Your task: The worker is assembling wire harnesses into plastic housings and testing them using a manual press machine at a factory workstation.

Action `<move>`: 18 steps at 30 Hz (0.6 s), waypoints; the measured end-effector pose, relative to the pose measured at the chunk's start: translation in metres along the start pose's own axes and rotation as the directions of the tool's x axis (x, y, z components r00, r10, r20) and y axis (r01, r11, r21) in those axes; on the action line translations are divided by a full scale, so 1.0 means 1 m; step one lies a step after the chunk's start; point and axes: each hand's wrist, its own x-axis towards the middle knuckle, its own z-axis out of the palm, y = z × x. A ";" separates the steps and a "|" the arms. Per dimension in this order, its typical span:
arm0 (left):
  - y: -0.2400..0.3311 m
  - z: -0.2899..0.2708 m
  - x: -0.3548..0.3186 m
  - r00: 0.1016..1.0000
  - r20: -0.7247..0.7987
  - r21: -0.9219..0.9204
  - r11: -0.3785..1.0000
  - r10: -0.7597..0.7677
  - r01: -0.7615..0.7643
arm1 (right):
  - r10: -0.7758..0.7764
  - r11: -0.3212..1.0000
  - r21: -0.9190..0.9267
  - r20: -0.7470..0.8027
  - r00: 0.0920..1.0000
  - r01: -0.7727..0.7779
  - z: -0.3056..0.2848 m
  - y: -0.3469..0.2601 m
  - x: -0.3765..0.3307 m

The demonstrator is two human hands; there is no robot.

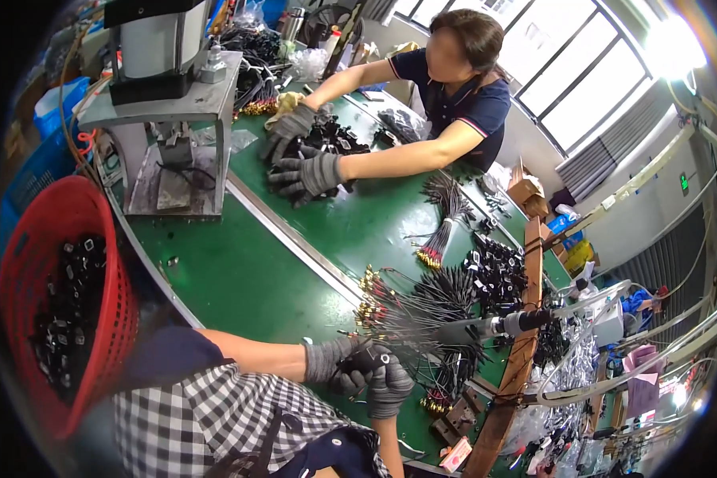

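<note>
Both my hands wear grey striped knit gloves and meet over the near edge of the green bench. My left hand (336, 364) is closed around a small black plastic part (384, 358) with a light ring on it. My right hand (390, 388) grips the same part from the other side, fingers bent against it. Just beyond them lies a spread bundle of black cables (422, 307) with gold and red tips. A grey-black nozzle-like tool (463, 330) hangs over these cables; neither hand touches it.
A red basket (118, 319) of black parts stands left, beside a metal press (167, 72). Across the green bench (215, 279), a co-worker's gloved hands (306, 171) gather black parts. A tied cable bundle (447, 219), a black parts pile (498, 271) and a wooden rail (525, 342) lie right.
</note>
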 end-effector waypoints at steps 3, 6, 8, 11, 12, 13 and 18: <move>-0.002 -0.005 -0.003 1.000 0.004 0.042 0.999 0.006 -0.006 | 0.106 0.946 0.252 0.357 0.928 -0.205 -0.031 0.001 0.007; -0.003 0.002 -0.010 0.975 0.071 0.300 0.937 -0.209 0.179 | -0.012 0.907 0.369 0.506 0.862 -0.204 -0.050 -0.007 0.017; -0.016 0.004 -0.007 0.992 0.010 0.274 0.954 -0.127 0.120 | -0.277 0.910 0.409 0.484 0.830 0.065 -0.057 -0.010 0.022; -0.023 0.005 -0.002 0.993 -0.108 0.232 0.972 0.055 -0.028 | -0.208 0.973 0.176 0.410 0.888 0.147 -0.050 -0.014 0.010; -0.017 0.002 -0.002 0.996 -0.085 0.151 0.988 0.019 -0.006 | -0.177 0.984 0.054 0.369 0.913 0.169 -0.045 -0.015 0.005; -0.014 -0.001 -0.001 0.998 -0.063 0.069 0.997 -0.023 0.028 | -0.172 0.985 0.049 0.356 0.918 0.165 -0.038 -0.012 -0.004; -0.009 0.021 -0.010 0.982 -0.116 0.075 0.984 -0.152 0.161 | -0.034 0.999 -0.026 0.067 0.997 0.036 -0.022 0.009 -0.022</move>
